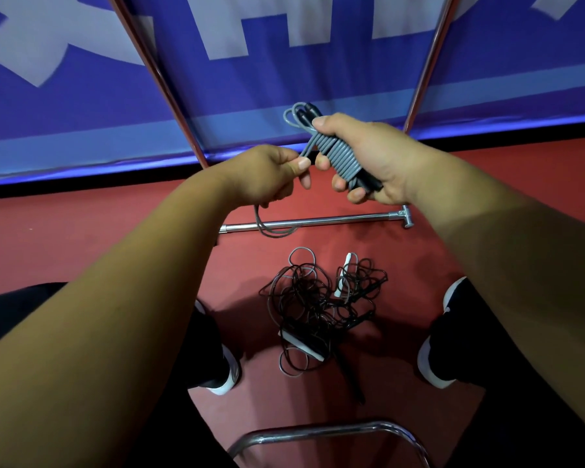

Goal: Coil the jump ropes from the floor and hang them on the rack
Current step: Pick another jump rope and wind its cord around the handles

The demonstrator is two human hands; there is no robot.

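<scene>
The right hand (375,157) is clenched around a grey plastic jump rope (335,153) with black handles. The cord is wound in tight turns round the handles, and the thumb presses on the top of the bundle. The left hand (267,173) pinches the free end of the same grey cord between thumb and forefinger, just beside the bundle. From this hand a slack loop (274,231) hangs down and crosses the chrome base bar of the rack (335,220). That bar lies on the red sports floor (81,231) near the foot of a blue banner with white lettering (284,79). Two slanting metal uprights (159,79) rise in front of the banner. Nearer the person, between two black shoes with white soles (228,373), a tangled heap of thin black jump ropes with white handles (318,305) lies on the floor. A curved chrome tube (318,432) shows at the bottom edge of the view.
</scene>
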